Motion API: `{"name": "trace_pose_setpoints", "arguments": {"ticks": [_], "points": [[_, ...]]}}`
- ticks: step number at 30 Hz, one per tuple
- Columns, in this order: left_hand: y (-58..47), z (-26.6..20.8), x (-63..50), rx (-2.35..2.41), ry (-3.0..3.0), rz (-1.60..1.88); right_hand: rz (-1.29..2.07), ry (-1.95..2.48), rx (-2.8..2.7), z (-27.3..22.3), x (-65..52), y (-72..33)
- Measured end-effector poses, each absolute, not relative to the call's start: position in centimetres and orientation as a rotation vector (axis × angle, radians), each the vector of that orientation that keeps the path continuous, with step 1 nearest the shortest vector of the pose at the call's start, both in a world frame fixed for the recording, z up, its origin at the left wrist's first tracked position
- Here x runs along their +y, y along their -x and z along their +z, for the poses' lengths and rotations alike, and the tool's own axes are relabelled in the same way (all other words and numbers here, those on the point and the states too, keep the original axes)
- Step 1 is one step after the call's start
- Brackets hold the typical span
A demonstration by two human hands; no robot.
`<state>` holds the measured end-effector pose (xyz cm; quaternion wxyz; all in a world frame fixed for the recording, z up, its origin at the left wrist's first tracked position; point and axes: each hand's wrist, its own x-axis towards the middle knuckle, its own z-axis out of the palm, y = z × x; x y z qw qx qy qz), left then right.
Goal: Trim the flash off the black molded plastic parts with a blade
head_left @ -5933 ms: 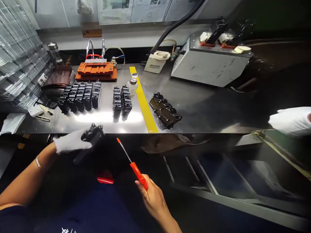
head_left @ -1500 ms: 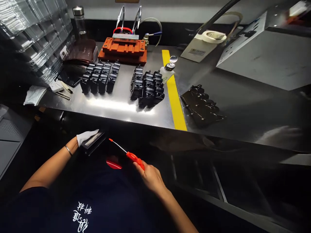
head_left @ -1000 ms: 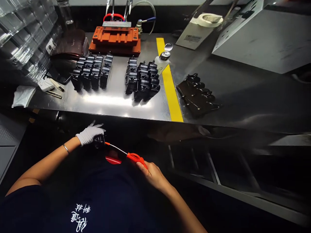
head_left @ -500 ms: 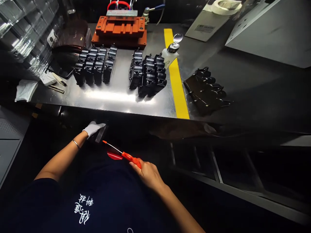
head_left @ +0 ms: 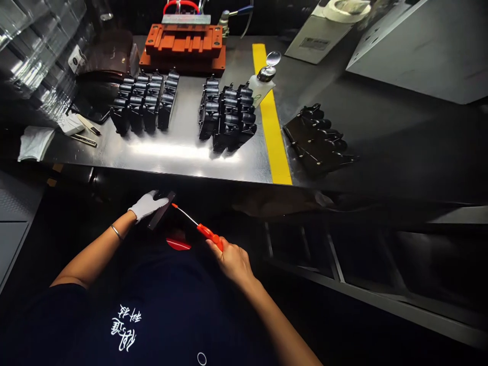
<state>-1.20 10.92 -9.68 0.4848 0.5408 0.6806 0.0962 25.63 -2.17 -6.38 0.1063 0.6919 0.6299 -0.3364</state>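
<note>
My left hand, in a white glove, grips a dark flat-sided part in front of the bench edge; its details are lost against the dark background. My bare right hand is wrapped round the orange handle of a hand tool with a thin metal shaft and a small orange tip. That tip points up and left, close to the right side of the dark part. Whether it touches the part I cannot tell.
On the metal bench stand black moulded parts in a left group and a right group. Behind them sits an orange fixture. A pump bottle is by yellow tape; another black part lies beyond it.
The tool has moved up, its tip now nearer the upper end of the dark part. My left hand has turned, so more of the part's long face shows.
</note>
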Motion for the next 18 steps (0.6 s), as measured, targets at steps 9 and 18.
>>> {"name": "trace_pose_setpoints", "arguments": {"ticks": [9, 18], "points": [[2.2, -8.8, 10.0, 1.582, -1.442, 0.166, -1.028, -2.094, 1.842, -7.1, -1.6, -26.3], [4.3, -8.0, 9.9, 1.454, -0.726, 0.334, -1.411, -1.83, 2.183, -6.4, -3.7, -29.7]]}}
